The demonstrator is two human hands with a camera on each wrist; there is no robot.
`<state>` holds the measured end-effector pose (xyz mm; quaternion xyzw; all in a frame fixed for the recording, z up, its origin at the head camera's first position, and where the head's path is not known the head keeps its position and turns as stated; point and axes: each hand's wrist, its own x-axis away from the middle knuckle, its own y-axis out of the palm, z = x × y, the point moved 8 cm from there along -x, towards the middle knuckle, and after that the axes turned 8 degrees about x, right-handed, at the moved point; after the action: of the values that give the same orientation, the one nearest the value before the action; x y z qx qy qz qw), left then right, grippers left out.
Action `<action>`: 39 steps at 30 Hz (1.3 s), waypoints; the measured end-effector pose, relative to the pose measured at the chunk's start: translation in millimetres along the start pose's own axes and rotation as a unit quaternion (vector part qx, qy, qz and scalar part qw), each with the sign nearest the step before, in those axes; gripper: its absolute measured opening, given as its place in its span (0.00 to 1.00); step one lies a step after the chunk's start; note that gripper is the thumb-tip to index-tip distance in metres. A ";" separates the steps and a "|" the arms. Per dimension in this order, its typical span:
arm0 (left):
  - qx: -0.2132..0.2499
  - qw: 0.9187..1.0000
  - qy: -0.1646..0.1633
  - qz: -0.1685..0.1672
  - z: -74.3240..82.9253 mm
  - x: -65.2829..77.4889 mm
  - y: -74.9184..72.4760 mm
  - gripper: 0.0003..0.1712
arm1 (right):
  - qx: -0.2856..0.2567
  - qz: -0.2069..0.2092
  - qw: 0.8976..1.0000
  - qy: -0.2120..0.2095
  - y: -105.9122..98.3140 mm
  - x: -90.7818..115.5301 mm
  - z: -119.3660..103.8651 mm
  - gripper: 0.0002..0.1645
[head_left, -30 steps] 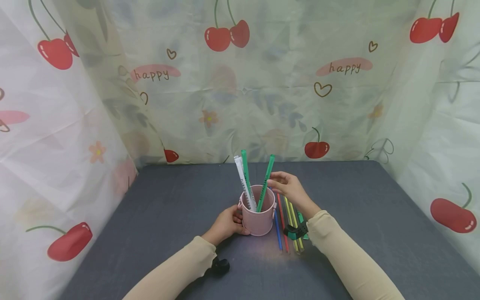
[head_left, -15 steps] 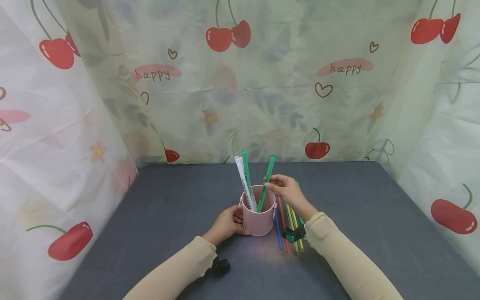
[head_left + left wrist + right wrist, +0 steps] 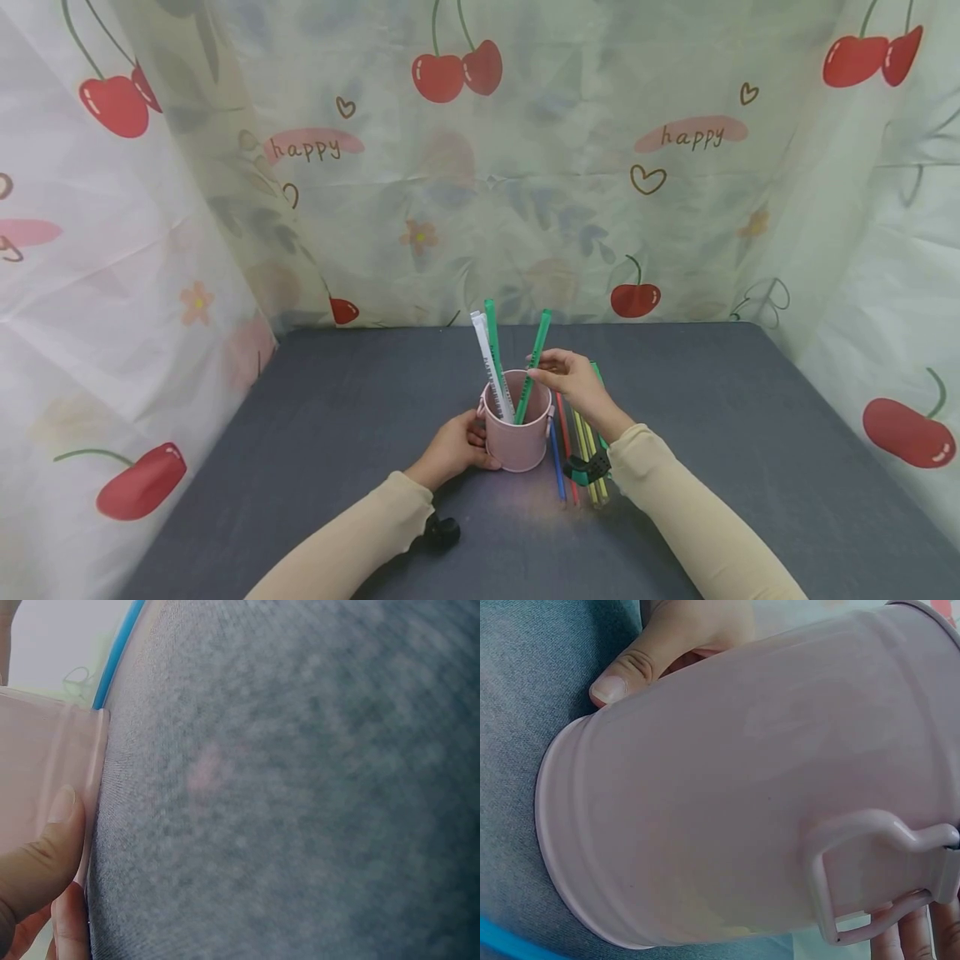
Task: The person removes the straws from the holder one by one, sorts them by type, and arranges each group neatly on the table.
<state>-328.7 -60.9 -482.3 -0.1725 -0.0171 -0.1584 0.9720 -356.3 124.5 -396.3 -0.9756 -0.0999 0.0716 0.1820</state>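
Observation:
A small pink metal bucket (image 3: 513, 446) stands upright on the dark tabletop, with wire handle loops at its sides. My left hand (image 3: 452, 446) grips its lower left wall; in the left wrist view the thumb (image 3: 49, 859) lies along the wall near the base. Inside the bucket lean white pens (image 3: 482, 342) and a green pen (image 3: 491, 317) at the left. A second green pen (image 3: 542, 329) leans right, pinched between thumb and fingers of my right hand (image 3: 581, 383) just above the rim. In the right wrist view, that hand's fingertips (image 3: 915, 937) show behind the handle loop (image 3: 855, 825).
Right of the bucket lie a blue pencil (image 3: 558, 467), a red pencil (image 3: 566, 442) and yellow pencils (image 3: 581, 433). A green item (image 3: 597, 373) is partly hidden by my right hand and wrist. A patterned curtain (image 3: 540, 217) encloses the table's back and sides.
My right hand has moved slightly down and left along the green pen, its fingers now around it close over the rim. The left hand and the bucket stay put.

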 end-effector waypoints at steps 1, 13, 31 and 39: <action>0.000 1.000 0.000 0.000 0.0 0.0 0.1 0.34 | -0.002 0.001 1.000 0.000 0.1 -0.1 0.0 0.22; 0.000 1.000 -0.002 -0.002 -2.5 -1.4 0.6 0.35 | 0.012 0.016 1.000 -0.007 -3.7 -1.6 0.4 0.17; 0.001 1.000 0.006 -0.001 -1.5 -0.4 0.5 0.35 | -0.043 0.033 0.998 -0.020 -18.3 0.1 -14.4 0.21; 0.006 1.000 0.006 -0.002 -2.2 -0.9 0.6 0.35 | -0.077 0.037 0.996 -0.016 -26.7 0.6 -20.0 0.23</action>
<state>-329.5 -60.8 -484.6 -0.1656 -0.0130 -0.1612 0.9728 -356.7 142.2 -368.0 -0.9884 -0.0721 0.0864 0.1020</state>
